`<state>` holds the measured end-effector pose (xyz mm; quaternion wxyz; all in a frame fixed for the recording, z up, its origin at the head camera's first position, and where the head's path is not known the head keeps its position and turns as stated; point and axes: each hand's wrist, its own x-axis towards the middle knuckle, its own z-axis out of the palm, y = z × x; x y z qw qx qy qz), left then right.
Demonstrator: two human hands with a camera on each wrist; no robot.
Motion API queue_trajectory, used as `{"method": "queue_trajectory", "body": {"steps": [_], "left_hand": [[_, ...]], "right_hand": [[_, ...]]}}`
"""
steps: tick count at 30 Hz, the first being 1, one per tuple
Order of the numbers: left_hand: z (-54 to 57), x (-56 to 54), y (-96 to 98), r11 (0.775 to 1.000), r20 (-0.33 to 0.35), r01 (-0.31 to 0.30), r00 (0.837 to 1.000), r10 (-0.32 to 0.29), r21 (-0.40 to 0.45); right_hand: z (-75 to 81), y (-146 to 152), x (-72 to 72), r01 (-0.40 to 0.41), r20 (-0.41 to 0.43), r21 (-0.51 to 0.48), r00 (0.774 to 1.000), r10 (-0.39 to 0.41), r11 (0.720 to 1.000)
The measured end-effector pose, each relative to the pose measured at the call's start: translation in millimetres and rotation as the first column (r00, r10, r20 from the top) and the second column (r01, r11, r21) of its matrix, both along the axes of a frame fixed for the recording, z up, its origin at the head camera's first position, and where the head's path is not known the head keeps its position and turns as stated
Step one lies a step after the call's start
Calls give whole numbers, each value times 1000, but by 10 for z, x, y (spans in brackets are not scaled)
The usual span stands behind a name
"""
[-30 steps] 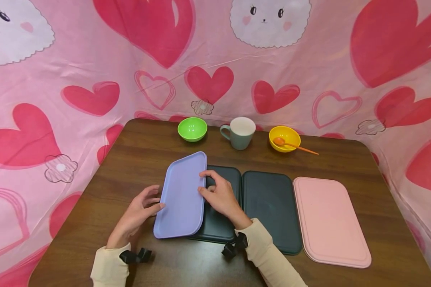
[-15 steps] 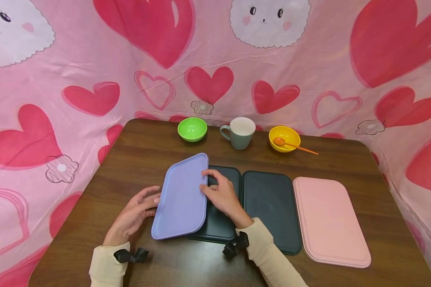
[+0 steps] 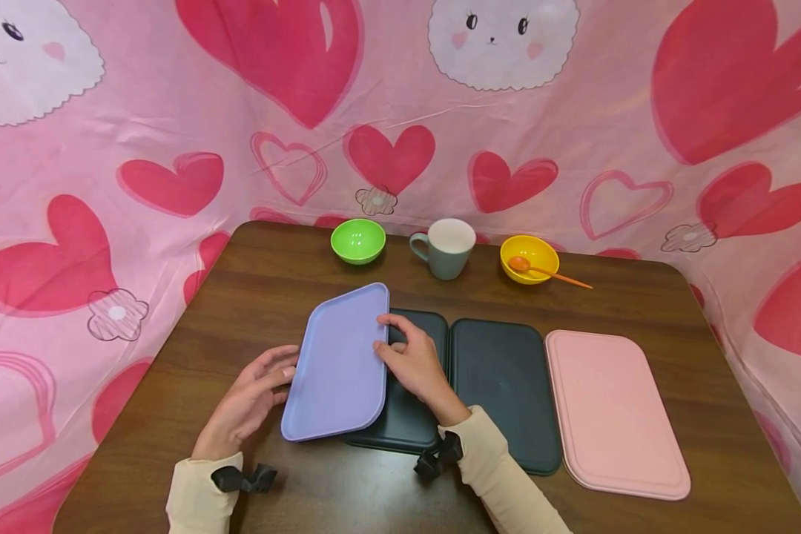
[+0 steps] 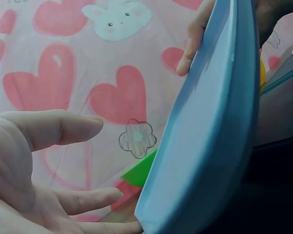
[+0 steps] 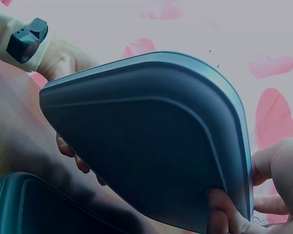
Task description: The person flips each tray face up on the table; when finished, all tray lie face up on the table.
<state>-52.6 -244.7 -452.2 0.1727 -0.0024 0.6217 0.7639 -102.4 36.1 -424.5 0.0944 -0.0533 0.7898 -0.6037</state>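
Visibly tilted over the brown worktop (image 3: 147, 445), the lilac tray (image 3: 337, 363) — shallow, rectangular, round-cornered, with a raised rim — partly covers a dark tray (image 3: 407, 423) in the head view. It sits between the hands: the right hand (image 3: 414, 363) pinches its right edge, while the left hand (image 3: 243, 404) lies spread at its left. Only the right wrist view shows its ridged underside (image 5: 132, 136) — with a fingertip (image 5: 217, 200) against it.

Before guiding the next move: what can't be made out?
Head: left side of left black tray, covered by lilac tray.
Left wrist: most of green bowl, behind lilac tray.
Right wrist: lilac tray's inner face, hidden by its underside.
Right wrist: part of right grip, cut off by right edge.
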Motion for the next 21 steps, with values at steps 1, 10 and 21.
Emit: {"method": "queue_trajectory", "body": {"steps": [1,10,21], "left_hand": [[-1,1,-6,1000,-2,3,1000,-3,16],[7,-3,1,1000,23,-21,1000,21,-4],[58,8,-99,995,-2,-101,995,101,-16]], "right_hand": [[-3,-1,-3,4,-3,0,1000,-4,1000],[-36,-19,-12,21,-56,-18,998,-22,1000],[-66,-75,-43,30,-81,-7,996,-31,1000]]}}
